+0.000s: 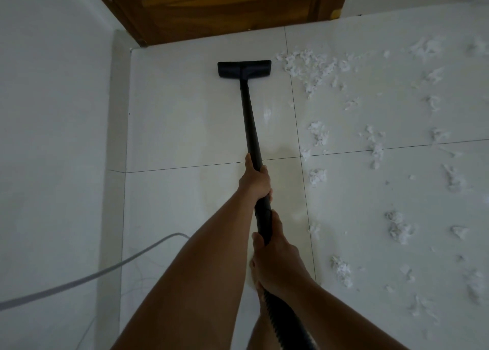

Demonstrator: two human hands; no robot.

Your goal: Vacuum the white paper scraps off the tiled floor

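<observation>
Paper scraps [312, 66] beside vacuum head [244, 69], tiled floor [185, 127]

A brown wooden door [225, 10] ahead, a grey cable [105, 269] at left.

The wooden door [211, 10] is cut off by the top edge. The grey cable [105, 270] exits at the left edge. The ribbed hose [285, 320] and both forearms exit at the bottom edge. The paper scraps [317, 66] near the right edge are blurred, and their outlines cannot be resolved. The wand [250, 122] hides part of the fingers of the left hand [255, 181] and the right hand [277, 254]. The underside of the floor nozzle [244, 69] is hidden.
</observation>
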